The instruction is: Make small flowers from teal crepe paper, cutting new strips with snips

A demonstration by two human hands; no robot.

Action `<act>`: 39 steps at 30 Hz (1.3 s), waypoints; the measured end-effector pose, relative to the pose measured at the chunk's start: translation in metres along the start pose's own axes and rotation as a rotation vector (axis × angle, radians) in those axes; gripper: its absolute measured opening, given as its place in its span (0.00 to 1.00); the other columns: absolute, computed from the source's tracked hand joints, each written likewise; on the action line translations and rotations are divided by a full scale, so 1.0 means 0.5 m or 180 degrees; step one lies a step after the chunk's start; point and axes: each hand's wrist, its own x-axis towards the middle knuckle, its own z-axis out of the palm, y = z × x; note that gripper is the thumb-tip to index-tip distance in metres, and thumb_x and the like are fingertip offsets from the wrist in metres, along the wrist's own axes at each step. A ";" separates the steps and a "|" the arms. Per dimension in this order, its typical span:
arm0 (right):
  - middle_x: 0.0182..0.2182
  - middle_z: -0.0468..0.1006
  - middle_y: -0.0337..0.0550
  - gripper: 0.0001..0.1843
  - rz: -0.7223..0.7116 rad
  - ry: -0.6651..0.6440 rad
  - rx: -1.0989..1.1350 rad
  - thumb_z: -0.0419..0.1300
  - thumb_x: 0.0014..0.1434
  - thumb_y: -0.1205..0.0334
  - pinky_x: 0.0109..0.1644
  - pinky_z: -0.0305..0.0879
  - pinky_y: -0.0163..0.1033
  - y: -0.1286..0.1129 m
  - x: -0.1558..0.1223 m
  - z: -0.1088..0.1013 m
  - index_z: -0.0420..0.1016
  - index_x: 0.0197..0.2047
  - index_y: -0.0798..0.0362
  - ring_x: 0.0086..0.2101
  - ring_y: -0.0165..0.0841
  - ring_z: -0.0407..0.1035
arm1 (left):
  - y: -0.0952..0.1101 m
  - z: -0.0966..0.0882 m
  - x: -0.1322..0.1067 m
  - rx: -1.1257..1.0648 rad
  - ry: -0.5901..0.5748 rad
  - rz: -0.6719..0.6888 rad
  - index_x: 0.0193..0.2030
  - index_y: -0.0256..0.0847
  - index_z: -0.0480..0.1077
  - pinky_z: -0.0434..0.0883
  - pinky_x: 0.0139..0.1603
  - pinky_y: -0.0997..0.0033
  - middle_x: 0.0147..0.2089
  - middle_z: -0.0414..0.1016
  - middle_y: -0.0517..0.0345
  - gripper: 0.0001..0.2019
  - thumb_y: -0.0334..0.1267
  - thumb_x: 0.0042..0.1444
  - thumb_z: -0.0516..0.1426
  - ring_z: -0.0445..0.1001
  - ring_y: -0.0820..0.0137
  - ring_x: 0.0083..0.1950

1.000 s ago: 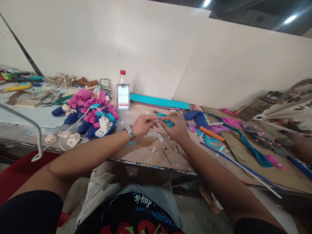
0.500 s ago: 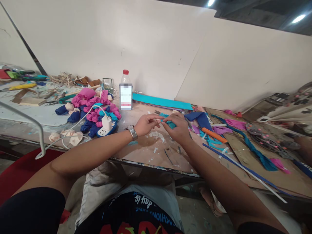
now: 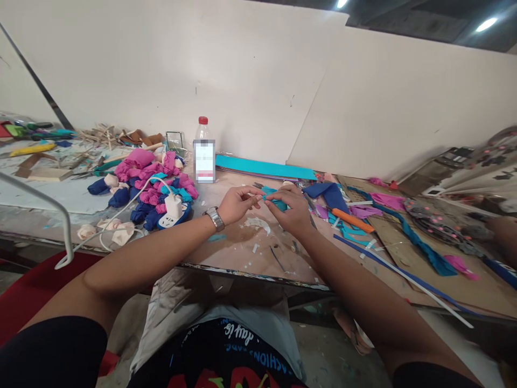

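Observation:
Over the middle of the table, a small piece of turquoise crepe paper (image 3: 278, 202) is gathered between my hands. My right hand (image 3: 291, 209) has its fingers wrapped round the paper. My left hand (image 3: 238, 205), with a metal watch (image 3: 214, 219) on the wrist, pinches at the paper's left end, its thumb and fingertips meeting the right fingertips. The fingers hide part of the paper. To the left lies a heap of crumpled pink, blue and turquoise paper bundles (image 3: 149, 178).
An orange-handled cutter (image 3: 353, 220) and blue paper strips (image 3: 329, 195) lie right of my hands. A red-capped bottle (image 3: 203, 129) stands behind a lit phone (image 3: 204, 160). A power strip (image 3: 174, 216) with a white cable sits left. Another person's hand (image 3: 503, 229) shows at the far right.
The whole view has shifted slightly. Both hands stay together at the turquoise paper, with only small finger movements.

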 end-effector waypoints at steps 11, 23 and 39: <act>0.32 0.83 0.43 0.08 0.0123 -0.0082 0.0048 0.66 0.64 0.53 0.48 0.69 0.50 0.002 -0.002 0.004 0.82 0.37 0.47 0.39 0.42 0.72 | 0.003 0.005 0.000 -0.0097 -0.0029 -0.0021 0.43 0.36 0.80 0.71 0.30 0.75 0.35 0.82 0.51 0.22 0.53 0.53 0.68 0.81 0.69 0.32; 0.33 0.82 0.43 0.08 0.0062 -0.0204 -0.0088 0.65 0.64 0.53 0.50 0.67 0.51 0.005 0.000 -0.004 0.80 0.38 0.48 0.41 0.42 0.72 | 0.006 0.005 -0.003 -0.0093 -0.0169 -0.0012 0.46 0.36 0.79 0.73 0.32 0.73 0.29 0.80 0.53 0.20 0.52 0.58 0.65 0.80 0.69 0.31; 0.33 0.82 0.43 0.09 0.0191 0.0008 -0.0149 0.66 0.63 0.52 0.49 0.68 0.52 0.010 -0.005 0.000 0.79 0.36 0.46 0.41 0.44 0.72 | 0.005 0.006 -0.002 -0.0254 -0.0240 0.0136 0.45 0.37 0.82 0.74 0.33 0.72 0.46 0.82 0.46 0.21 0.54 0.54 0.68 0.80 0.71 0.32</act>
